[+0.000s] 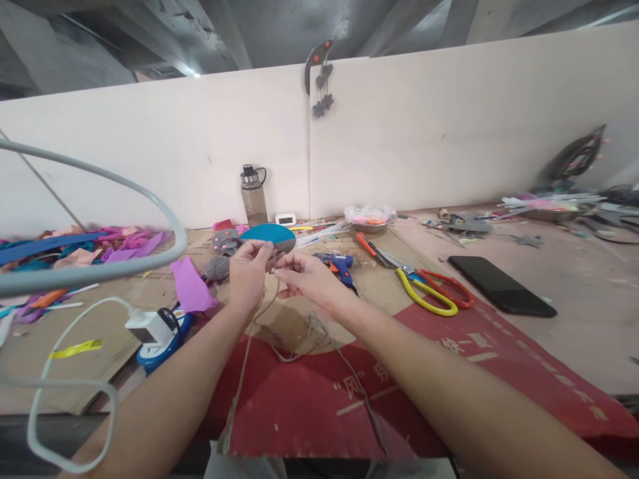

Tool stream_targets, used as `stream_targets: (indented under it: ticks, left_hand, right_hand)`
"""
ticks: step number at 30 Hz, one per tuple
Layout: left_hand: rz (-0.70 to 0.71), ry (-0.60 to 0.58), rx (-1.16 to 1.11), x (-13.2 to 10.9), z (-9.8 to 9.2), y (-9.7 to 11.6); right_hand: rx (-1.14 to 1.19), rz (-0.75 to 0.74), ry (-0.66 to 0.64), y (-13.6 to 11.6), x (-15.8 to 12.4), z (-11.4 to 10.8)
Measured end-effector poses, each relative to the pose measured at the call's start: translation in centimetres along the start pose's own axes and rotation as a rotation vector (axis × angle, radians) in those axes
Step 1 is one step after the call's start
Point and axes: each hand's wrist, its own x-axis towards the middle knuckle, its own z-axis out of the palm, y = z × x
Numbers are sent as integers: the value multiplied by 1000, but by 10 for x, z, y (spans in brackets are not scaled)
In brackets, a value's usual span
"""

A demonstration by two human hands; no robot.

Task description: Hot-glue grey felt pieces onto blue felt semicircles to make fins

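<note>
My left hand (248,274) is closed in a pinch on a thin grey cord (273,293), which hangs from the fingertips. Right beside it, my right hand (313,278) pinches the same cord between thumb and fingers. The rest of the cord lies in loose loops on the red and brown cardboard below. Just behind the fingertips is a blue felt piece (268,233) with a rounded edge; I cannot tell whether the left fingers touch it. A ball of grey yarn (217,268) sits left of the left hand.
A blue glue gun (342,267), scissors with red and yellow handles (429,293) and a black phone (500,285) lie to the right. A bottle (254,199) stands at the back. Leftward are felt scraps (192,285), a charger (150,328) and a pale hose (134,189).
</note>
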Motion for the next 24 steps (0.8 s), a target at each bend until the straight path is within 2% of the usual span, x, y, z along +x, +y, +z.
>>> stream_targets:
  ticks: [3, 6, 10, 12, 14, 17, 20, 24]
  left_hand:
    - [-23, -13, -36, -1, 1, 0]
    - [-11, 3, 4, -2, 1, 1]
    - [115, 18, 255, -6, 0, 7]
    - [156, 12, 324, -7, -1, 9]
    - [160, 19, 306, -7, 0, 9]
    - [103, 26, 182, -5, 1, 5]
    - [25, -1, 34, -4, 3, 1]
    - [-37, -54, -65, -7, 5, 3]
  right_hand:
    - [-31, -35, 52, 2, 3, -2]
    - [36, -51, 116, 4, 4, -1]
    - [265, 39, 40, 0, -1, 6]
    - [286, 51, 23, -1, -3, 9]
    - [181, 0, 74, -1, -2, 9]
    - [-99, -120, 180, 0, 0, 3]
    - [-368, -295, 268, -1, 2, -5]
    - [-596, -495, 379, -7, 2, -12]
